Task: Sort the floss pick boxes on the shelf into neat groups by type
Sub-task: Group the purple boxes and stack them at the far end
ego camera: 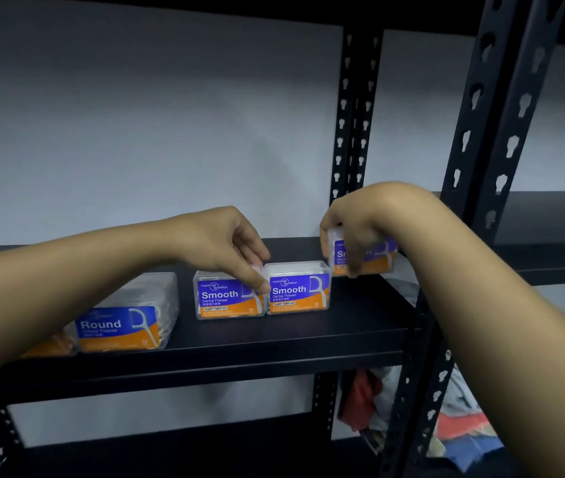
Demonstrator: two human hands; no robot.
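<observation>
You're looking at clear, glossy plastic floss boxes [297,287] with shiny printed paper labels, sitting on a matt black shelf [274,331]; beside it, the perforated upright [350,115] looks like painted metal.

My right hand [353,232] is covering most of the label on the clear blue-and-orange box [363,255]; my left forearm is hiding another orange-labelled box [51,343].
</observation>
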